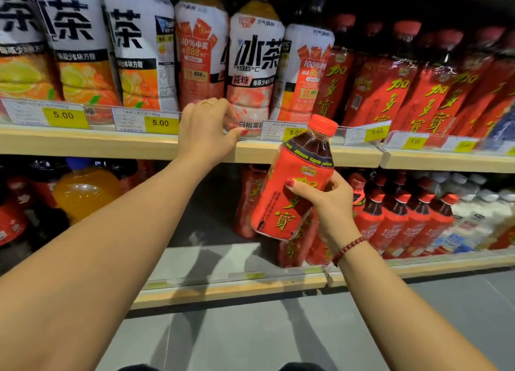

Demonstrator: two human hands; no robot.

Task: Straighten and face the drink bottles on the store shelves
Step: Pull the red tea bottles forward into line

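Note:
My right hand grips a red-labelled herbal tea bottle with a red cap, tilted left, in front of the lower shelf. My left hand rests on the front edge of the upper shelf, fingers curled over the clear price rail beside a white iced tea bottle. White and orange iced tea bottles fill the upper shelf's left. Tall red tea bottles lean on its right.
The lower shelf has a bare grey stretch in its middle. Small red tea bottles and white bottles stand on its right. An orange soda bottle and dark bottles stand on its left. Yellow price tags line the rail.

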